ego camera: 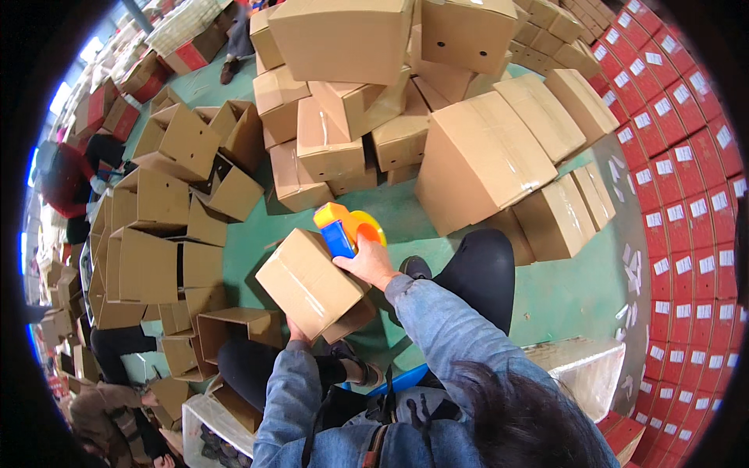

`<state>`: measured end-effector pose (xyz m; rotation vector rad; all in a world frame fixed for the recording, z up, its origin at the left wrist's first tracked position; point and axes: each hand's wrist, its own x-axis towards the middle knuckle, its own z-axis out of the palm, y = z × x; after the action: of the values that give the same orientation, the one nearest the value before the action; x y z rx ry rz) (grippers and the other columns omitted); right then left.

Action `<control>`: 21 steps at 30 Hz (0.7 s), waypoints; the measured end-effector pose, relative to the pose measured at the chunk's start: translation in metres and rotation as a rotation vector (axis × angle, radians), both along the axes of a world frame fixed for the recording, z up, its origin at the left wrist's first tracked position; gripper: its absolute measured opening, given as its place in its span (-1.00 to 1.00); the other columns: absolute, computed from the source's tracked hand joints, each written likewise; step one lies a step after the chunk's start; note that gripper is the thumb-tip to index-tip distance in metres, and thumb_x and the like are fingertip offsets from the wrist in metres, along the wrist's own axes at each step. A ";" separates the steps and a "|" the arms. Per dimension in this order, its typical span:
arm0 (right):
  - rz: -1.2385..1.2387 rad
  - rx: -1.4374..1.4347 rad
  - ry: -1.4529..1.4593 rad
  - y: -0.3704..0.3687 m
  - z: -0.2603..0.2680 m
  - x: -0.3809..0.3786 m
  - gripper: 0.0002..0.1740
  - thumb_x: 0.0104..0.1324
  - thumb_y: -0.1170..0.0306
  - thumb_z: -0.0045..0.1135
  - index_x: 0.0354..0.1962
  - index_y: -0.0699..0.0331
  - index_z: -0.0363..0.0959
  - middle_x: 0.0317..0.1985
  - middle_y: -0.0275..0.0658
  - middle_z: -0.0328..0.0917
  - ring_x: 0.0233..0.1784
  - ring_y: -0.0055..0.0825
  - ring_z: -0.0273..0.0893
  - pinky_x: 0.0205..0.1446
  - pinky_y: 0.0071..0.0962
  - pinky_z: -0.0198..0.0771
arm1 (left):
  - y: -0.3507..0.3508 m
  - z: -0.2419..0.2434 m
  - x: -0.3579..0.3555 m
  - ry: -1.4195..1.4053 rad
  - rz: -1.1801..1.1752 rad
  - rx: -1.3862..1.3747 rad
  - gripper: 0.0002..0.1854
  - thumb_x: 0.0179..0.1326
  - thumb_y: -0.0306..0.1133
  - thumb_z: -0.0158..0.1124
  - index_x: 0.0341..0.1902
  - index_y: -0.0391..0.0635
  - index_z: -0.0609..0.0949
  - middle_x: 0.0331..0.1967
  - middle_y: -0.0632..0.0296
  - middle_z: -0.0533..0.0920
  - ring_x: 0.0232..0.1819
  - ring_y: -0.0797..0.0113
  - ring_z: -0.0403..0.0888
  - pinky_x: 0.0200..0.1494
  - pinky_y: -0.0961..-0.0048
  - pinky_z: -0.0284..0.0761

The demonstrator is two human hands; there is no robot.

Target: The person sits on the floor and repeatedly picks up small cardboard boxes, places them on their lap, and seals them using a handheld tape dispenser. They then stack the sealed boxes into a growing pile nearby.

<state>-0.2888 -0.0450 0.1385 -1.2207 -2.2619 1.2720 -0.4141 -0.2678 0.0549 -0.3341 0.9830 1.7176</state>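
A small cardboard box [310, 282] with clear tape along its top seam is tilted in front of me. My left hand [297, 331] grips its near lower edge, mostly hidden by the box and sleeve. In my right hand [368, 257] is an orange and blue tape dispenser [339, 231], held against the box's far upper corner. A yellow ring shows behind the dispenser. Part of another cardboard piece [350, 320] shows beneath the box.
Closed cardboard boxes [485, 152] are piled ahead and right. Open cartons [146, 263] stand stacked at left. Red labelled boxes [673, 216] form a wall far right. White plastic crates [591, 368] flank me. Co-workers [67, 175] sit at the left edge.
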 end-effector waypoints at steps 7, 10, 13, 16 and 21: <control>0.098 -0.144 0.064 -0.018 0.016 0.009 -0.24 -0.09 0.03 0.37 -0.02 0.33 0.36 -0.16 0.02 0.53 -0.09 -0.06 0.52 -0.02 -0.25 0.41 | -0.018 0.010 -0.004 0.042 -0.098 -0.019 -0.05 0.19 0.48 -0.39 0.43 -0.01 0.13 0.38 0.12 0.24 0.32 0.03 0.27 0.30 0.02 0.26; 0.105 -0.078 0.111 -0.027 0.042 0.021 -0.23 -0.09 0.00 0.35 -0.08 0.41 0.38 -0.22 0.07 0.54 -0.15 -0.03 0.53 -0.05 -0.23 0.43 | -0.024 0.029 0.003 0.097 -0.098 -0.023 -0.06 0.19 0.47 -0.38 0.43 -0.01 0.14 0.37 0.10 0.25 0.31 0.03 0.28 0.29 0.01 0.28; 0.109 -0.051 0.185 -0.032 0.089 0.032 -0.28 -0.08 0.02 0.36 -0.14 0.44 0.39 -0.26 0.09 0.55 -0.20 0.00 0.54 -0.10 -0.21 0.44 | -0.028 0.063 0.008 0.198 -0.109 -0.014 -0.06 0.19 0.47 -0.37 0.43 -0.02 0.14 0.36 0.09 0.26 0.30 0.03 0.30 0.28 0.01 0.30; 0.130 -0.063 0.285 -0.027 0.157 0.051 -0.33 -0.08 0.01 0.36 -0.25 0.45 0.42 -0.31 0.12 0.54 -0.24 0.02 0.54 -0.15 -0.20 0.43 | -0.032 0.116 0.012 0.350 -0.131 0.016 -0.06 0.19 0.47 -0.36 0.42 -0.03 0.15 0.36 0.08 0.27 0.30 0.03 0.31 0.26 0.00 0.32; 0.134 0.022 0.512 -0.011 0.275 0.123 -0.33 -0.10 0.04 0.41 -0.21 0.43 0.46 -0.33 0.04 0.56 -0.26 -0.09 0.57 -0.14 -0.28 0.44 | -0.011 0.216 0.046 0.566 -0.193 0.128 -0.07 0.20 0.46 -0.34 0.42 -0.04 0.15 0.34 0.07 0.28 0.28 0.02 0.33 0.24 0.00 0.34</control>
<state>-0.1661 -0.0564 0.4139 -0.6419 -1.9917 1.4075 -0.3679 -0.2788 0.2713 0.3435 1.2508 1.7171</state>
